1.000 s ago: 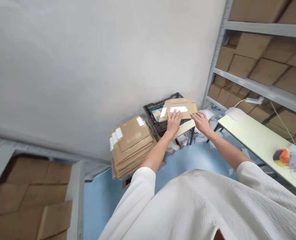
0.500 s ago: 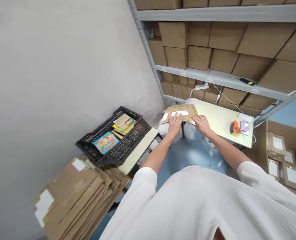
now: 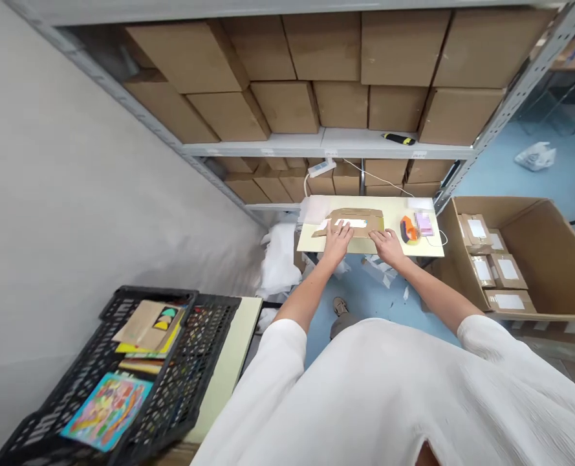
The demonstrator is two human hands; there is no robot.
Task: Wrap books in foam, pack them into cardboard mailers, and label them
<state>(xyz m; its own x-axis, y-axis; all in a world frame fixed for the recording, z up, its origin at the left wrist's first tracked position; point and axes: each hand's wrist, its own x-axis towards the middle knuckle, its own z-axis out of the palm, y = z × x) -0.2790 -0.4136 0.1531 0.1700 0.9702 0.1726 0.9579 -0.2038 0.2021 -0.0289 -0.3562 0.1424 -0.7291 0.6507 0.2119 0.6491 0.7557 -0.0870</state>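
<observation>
A flattened cardboard box (image 3: pixel 359 217) with white labels lies on the small pale table. My left hand (image 3: pixel 337 241) holds its near side, fingers spread over the top beside a white label. At the near right corner, my right hand (image 3: pixel 385 244) has its fingers on the cardboard's edge. Both thumbs are hard to make out. To the right of my right hand sits an orange and dark tape dispenser (image 3: pixel 408 230), with a phone (image 3: pixel 423 224) beside it, its picture blurred.
Shelves (image 3: pixel 287 146) packed with brown boxes rise behind the table (image 3: pixel 389 250). A large carton (image 3: pixel 544 259) with labelled parcels stands at right. At lower left, a black crate (image 3: pixel 185 375) holds books. White wrapping (image 3: pixel 282 259) hangs left of the table; a cutter (image 3: pixel 398 138) lies on the shelf.
My view has turned right. Both hands have brought the cardboard from the table's left end further onto the tabletop, keeping their hold on its near edge.
</observation>
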